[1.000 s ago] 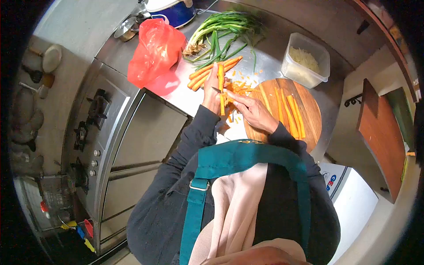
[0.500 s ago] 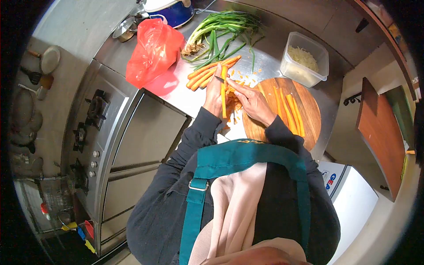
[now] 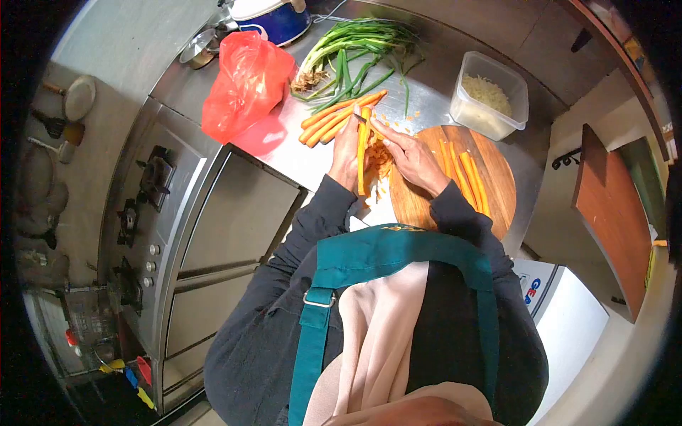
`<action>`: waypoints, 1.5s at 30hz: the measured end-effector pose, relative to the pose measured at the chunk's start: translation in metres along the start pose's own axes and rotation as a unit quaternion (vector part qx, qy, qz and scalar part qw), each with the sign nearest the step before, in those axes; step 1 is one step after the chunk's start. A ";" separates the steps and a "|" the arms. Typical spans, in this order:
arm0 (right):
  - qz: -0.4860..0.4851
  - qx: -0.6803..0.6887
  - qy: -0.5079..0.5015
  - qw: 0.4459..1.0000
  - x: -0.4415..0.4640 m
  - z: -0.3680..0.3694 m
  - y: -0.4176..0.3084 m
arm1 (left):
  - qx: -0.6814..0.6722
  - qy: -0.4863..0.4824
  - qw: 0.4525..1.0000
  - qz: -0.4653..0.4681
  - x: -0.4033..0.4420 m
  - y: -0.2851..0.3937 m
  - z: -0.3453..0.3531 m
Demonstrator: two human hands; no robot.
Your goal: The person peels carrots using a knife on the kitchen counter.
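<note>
My left hand (image 3: pixel 345 155) is closed around a long orange carrot (image 3: pixel 361 160), whose lower end points toward me. A small dark tool, which looks like a peeler (image 3: pixel 359 118), lies across the carrot's upper part. My right hand (image 3: pixel 415 162) is closed at the carrot's right side, apparently on this tool; its fingers hide the handle. Orange peelings (image 3: pixel 381 160) are heaped beneath and between both hands. Several unpeeled-looking carrots (image 3: pixel 328 126) lie beyond my left hand. Brighter, smooth carrots (image 3: pixel 469 183) rest on the round wooden board (image 3: pixel 503 206) by my right wrist.
Spring onions (image 3: pixel 355 60) lie at the back of the steel counter. A red plastic bag (image 3: pixel 245 89) stands to their left, near a blue container (image 3: pixel 284 25) and a metal pot (image 3: pixel 199 50). A clear tub (image 3: pixel 490 96) of pale shreds is behind the board. The gas stove (image 3: pixel 145 213) is left.
My right hand and the dark tool have shifted slightly up along the carrot, away from me. The carrot's near end sits slightly closer to me. My left hand has barely moved.
</note>
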State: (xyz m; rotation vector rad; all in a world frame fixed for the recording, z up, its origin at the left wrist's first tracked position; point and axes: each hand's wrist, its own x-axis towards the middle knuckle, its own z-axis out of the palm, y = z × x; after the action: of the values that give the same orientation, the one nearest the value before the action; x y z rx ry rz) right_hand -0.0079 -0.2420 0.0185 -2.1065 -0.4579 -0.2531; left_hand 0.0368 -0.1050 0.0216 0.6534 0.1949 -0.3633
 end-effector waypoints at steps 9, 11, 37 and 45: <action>-0.012 -0.004 0.036 0.999 0.015 -0.003 0.009 | 0.099 0.026 0.995 0.007 -0.006 -0.002 0.006; 0.028 0.016 0.038 0.999 0.019 -0.007 0.012 | 0.154 -0.006 0.988 0.017 -0.004 -0.005 -0.002; -0.015 -0.015 -0.043 0.999 -0.024 0.008 -0.015 | 0.001 -0.016 1.000 0.017 0.013 0.002 -0.017; 0.002 -0.107 -0.042 0.993 -0.014 0.006 -0.018 | -0.041 0.006 0.999 -0.014 0.015 -0.001 -0.017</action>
State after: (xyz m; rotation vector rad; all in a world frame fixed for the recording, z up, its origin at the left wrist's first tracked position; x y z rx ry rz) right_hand -0.0281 -0.2309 0.0245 -2.3341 -0.4949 -0.2199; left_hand 0.0494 -0.0996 0.0033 0.5720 0.2307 -0.3769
